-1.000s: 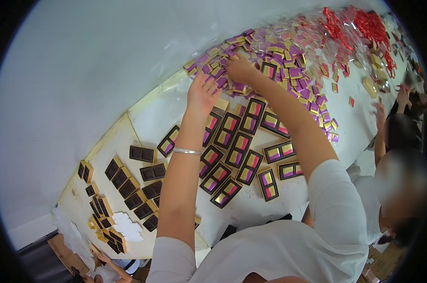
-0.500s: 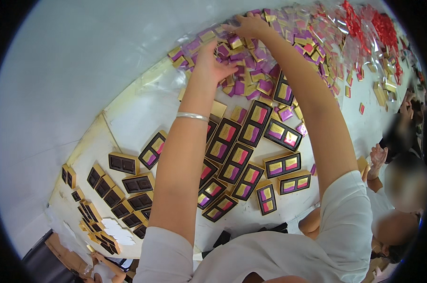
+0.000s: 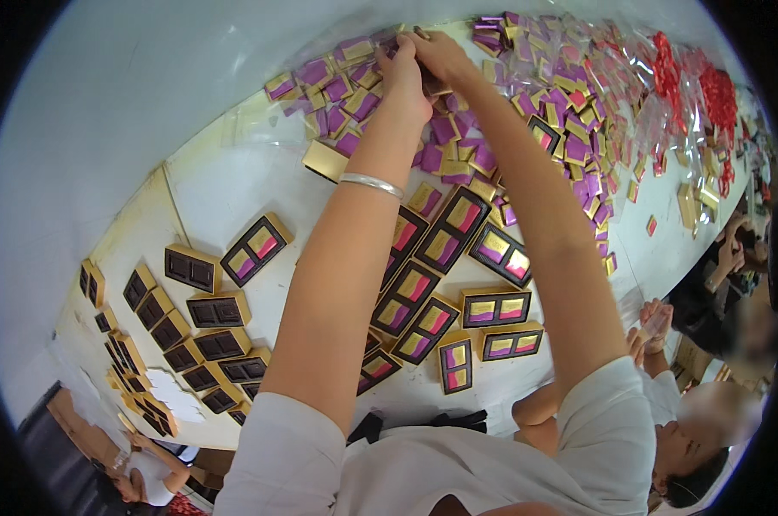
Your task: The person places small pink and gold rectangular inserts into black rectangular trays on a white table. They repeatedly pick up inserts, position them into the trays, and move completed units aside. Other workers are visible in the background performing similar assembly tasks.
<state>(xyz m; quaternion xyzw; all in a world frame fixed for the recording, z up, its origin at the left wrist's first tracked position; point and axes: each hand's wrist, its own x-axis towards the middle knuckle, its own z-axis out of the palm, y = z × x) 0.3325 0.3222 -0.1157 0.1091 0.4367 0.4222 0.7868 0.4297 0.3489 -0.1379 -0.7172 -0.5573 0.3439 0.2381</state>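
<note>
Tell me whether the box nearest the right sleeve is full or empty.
Full: the box holds two wrapped pieces side by side.

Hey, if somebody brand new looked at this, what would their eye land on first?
Probably the big heap of purple-and-gold pieces along the far side of the table, with the left hand and right hand close together over it. Next, the bright red tangle at upper right, then the two-part boxes with shiny pieces in the middle.
</note>
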